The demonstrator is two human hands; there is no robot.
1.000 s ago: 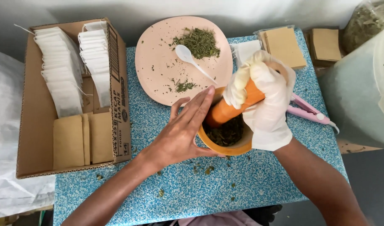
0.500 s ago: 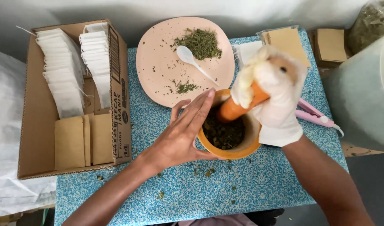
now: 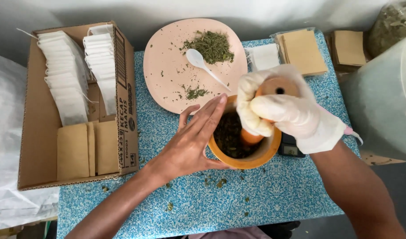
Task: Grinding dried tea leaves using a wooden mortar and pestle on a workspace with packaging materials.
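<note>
Orange mortar (image 3: pixel 256 157): stands on the blue-speckled bench (image 3: pixel 265 190), just in front of the pink plate (image 3: pixel 167 71); holds dark crushed leaves (image 3: pixel 227 137).

Orange pestle (image 3: pixel 251 136): now nearly upright with its tip down in the leaves; half a second ago it leaned in from the right, tip higher.

Right hand (image 3: pixel 282 110), white glove: fist closed round the pestle's upper end. It has swung left and over the mortar, uncovering the white sachets (image 3: pixel 265 56) and a dark flat object (image 3: pixel 291 149), and hiding most of the pink tool (image 3: pixel 351 132).

Left hand (image 3: pixel 192 139), bare: open, fingers straight, palm pressed to the mortar's left wall; unmoved.

Plate: dried green herb (image 3: pixel 209 45), white spoon (image 3: pixel 203 64); unchanged.

Cardboard box (image 3: pixel 39 141), left: white and tan sachets.
</note>
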